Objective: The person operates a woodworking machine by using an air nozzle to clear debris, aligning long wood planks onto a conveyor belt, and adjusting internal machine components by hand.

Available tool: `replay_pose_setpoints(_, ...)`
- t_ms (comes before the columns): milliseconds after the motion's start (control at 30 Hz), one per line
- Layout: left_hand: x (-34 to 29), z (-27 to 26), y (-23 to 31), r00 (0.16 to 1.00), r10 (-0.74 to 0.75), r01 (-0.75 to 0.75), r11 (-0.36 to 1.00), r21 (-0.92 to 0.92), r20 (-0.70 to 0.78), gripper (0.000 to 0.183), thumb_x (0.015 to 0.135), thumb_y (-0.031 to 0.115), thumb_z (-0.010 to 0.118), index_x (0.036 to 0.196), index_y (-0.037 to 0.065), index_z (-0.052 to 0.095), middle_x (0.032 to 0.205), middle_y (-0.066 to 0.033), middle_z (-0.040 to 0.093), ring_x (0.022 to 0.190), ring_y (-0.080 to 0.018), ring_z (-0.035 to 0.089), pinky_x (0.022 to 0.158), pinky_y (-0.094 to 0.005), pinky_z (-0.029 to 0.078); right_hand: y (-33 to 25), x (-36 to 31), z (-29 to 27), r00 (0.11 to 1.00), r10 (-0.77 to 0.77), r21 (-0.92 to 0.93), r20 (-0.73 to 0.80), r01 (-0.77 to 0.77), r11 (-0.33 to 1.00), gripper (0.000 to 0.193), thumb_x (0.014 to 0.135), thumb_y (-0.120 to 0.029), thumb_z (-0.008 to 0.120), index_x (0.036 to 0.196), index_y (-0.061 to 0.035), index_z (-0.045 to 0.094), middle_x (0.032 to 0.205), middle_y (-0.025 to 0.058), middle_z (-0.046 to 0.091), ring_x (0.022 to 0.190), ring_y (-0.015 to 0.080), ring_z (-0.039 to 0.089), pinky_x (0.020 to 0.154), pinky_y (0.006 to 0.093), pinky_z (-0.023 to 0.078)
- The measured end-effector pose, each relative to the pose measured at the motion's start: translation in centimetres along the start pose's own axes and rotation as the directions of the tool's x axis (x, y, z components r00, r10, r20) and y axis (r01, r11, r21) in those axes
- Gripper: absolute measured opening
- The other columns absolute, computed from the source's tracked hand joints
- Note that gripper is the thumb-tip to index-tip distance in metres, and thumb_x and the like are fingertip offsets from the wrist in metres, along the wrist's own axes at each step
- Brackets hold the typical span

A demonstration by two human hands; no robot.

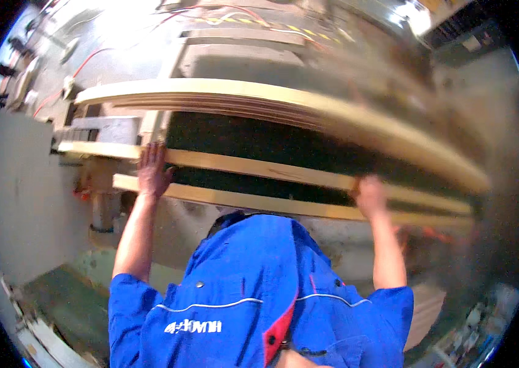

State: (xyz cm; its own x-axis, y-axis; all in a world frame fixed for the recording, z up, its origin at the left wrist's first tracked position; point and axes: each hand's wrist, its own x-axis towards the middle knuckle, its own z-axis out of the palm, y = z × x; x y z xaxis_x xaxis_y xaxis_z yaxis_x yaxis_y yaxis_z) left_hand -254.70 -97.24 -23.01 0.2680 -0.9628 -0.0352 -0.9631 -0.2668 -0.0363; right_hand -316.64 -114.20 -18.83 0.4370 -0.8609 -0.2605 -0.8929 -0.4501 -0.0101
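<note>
Two long pale wooden strips lie crosswise in front of me, one behind the other. My left hand [154,170] rests on the left part of the farther strip [253,165], its fingers stretched forward over the wood and the thumb apart. The nearer strip [235,197] passes by that wrist, close to my body. Toward the right end, my right hand [371,195] is curled at the farther strip; motion blurs its fingers, but they look closed on the wood. Beyond both strips is a stack of long wooden strips [241,92], pale on top and browner below.
A dark green surface [222,135] shows under and between the strips. At the left stands a grey panel [11,190]. A red hose [84,64] runs over the floor at the far left, with yellow-black striped marking [308,30] farther back. The right side is blurred.
</note>
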Motion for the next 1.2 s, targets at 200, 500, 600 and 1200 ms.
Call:
replay_pose_setpoints(200,2.9,-4.1,2.6,0.985,0.155,-0.163,0.979,-0.126,-0.07,0.052,0.061,0.012,0.076,0.109,0.008,0.058,0.111,-0.0174,0.059,0.115,-0.0394,0.05,0.101,-0.0494,0.043,3.7,-4.8,-6.6,0.921,-0.075,-0.036,-0.382,0.066,0.997,0.061,0.07,-0.021,0.082,0.125,-0.0086,0.059,0.127,0.0089,0.058,0.125,0.0302,0.049,0.108,0.0441,0.039)
replay_pose_setpoints(500,-2.5,-14.0,5.4,0.905,0.254,-0.38,0.842,-0.384,-0.34,0.039,0.056,0.005,0.061,0.094,0.006,0.052,0.086,-0.0143,0.052,0.08,-0.0359,0.054,0.073,-0.0416,0.045,0.1,-11.0,-10.5,0.746,0.535,0.365,-0.396,0.663,-0.654,0.035,0.1,-0.033,0.055,0.124,-0.0078,0.058,0.111,0.0065,0.065,0.1,0.0204,0.062,0.09,0.044,0.051)
replay_pose_setpoints(600,-4.7,-13.6,4.5,0.947,0.184,-0.288,0.848,-0.445,-0.262,0.048,0.05,0.004,0.068,0.095,0.007,0.051,0.087,-0.0122,0.05,0.083,-0.0336,0.054,0.076,-0.0395,0.045,-2.5,-11.1,-10.6,0.443,0.894,0.665,-0.074,0.69,-0.287,0.019,0.097,-0.017,0.056,0.11,-0.0049,0.062,0.098,0.0045,0.067,0.083,0.0168,0.066,0.069,0.034,0.057)
replay_pose_setpoints(1200,-6.8,-13.3,4.5,0.922,0.373,-0.348,0.677,-0.649,-0.106,0.032,0.082,0.012,0.066,0.111,-0.001,0.063,0.08,-0.0011,0.059,0.061,-0.014,0.052,0.054,-0.0303,0.049,-5.0,-10.0,-10.6,0.522,0.848,0.363,-0.095,0.811,-0.458,0.049,0.101,-0.042,0.052,0.124,0.0003,0.057,0.108,0.0137,0.067,0.104,0.0263,0.063,0.095,0.0404,0.047)
